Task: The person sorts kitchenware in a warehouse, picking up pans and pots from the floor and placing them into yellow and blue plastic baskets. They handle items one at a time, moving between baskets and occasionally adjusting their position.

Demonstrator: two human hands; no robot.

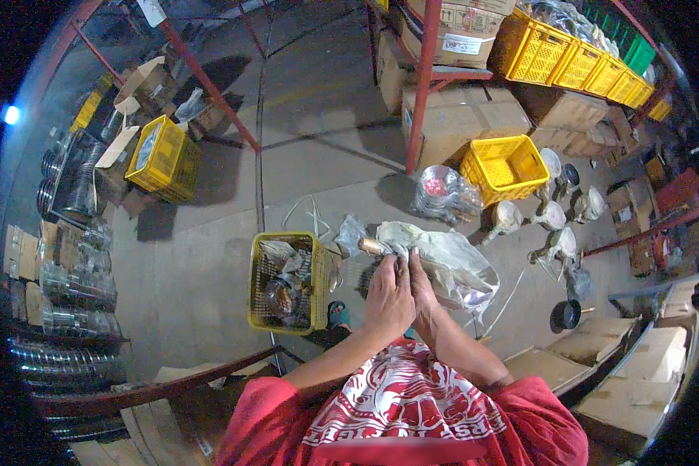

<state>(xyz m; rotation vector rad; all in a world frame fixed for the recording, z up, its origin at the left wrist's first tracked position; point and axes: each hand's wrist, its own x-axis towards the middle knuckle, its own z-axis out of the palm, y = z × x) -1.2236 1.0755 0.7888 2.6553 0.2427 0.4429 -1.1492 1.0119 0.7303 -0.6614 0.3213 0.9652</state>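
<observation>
Gripping crumpled film with fingers drawn in, the left hand (392, 293) and right hand (422, 286) pressed side by side at the near edge of a plastic-wrapped bundle (452, 268), probably a pan, in front of the torso. A brown handle (370, 246) protruded leftward. The wrap looked soft and slippery over a stiff, perhaps weighty body; the handle's base seemed the surest hold. Leftward stood a yellow crate (319, 286).

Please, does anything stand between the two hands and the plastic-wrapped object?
Nothing visible does. The left hand and the right hand both touch the plastic-wrapped object, near its brown handle.
</observation>
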